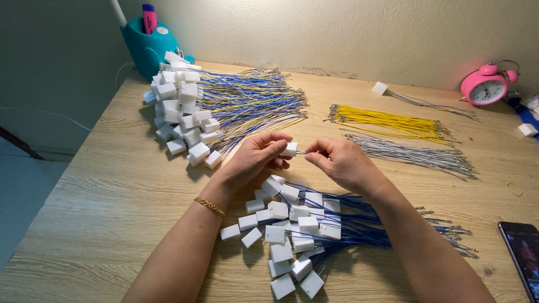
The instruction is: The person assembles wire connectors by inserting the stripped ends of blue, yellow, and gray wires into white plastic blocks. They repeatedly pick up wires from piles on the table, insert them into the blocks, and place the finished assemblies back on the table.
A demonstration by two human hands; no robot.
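Observation:
My left hand [255, 159] pinches a small white plastic connector block [289, 149] between thumb and fingers. My right hand [341, 162] faces it, fingertips closed on a thin blue wire end right at the block's side. Both hands hover above a heap of white connectors with blue wires [300, 230] on the wooden table [112, 202]. A gold bracelet [210, 206] sits on my left wrist.
A large pile of connectors with blue, yellow and grey wires [213, 109] lies at the back left, by a teal holder [147, 47]. Loose yellow wires [390, 122] and grey wires [412, 156] lie right. A pink alarm clock [486, 85] and a phone [522, 249] sit further right.

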